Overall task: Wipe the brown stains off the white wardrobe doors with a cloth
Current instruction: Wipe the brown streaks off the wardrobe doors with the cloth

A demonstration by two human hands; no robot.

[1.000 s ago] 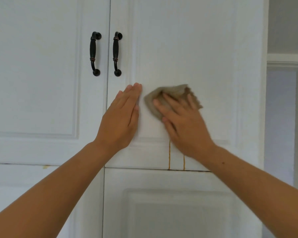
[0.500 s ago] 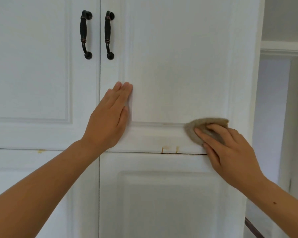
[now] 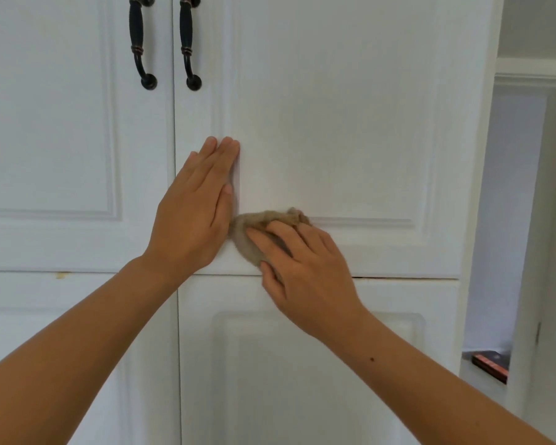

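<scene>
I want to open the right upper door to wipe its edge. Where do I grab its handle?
Probably the right handle's slim vertical shaft, above its banded ring. It bows off the door, so fingers can hook behind from the right; the left handle crowds the other side.

The left arm (image 3: 77, 348) and right arm (image 3: 430, 383), both bare, reach up and inward. The left hand (image 3: 195, 213) lies flat, its fingers straight and together, pointing up. Just beside it and lower, the right hand (image 3: 305, 268) presses spread, nearly straight fingers on a cloth (image 3: 246, 244).
</scene>
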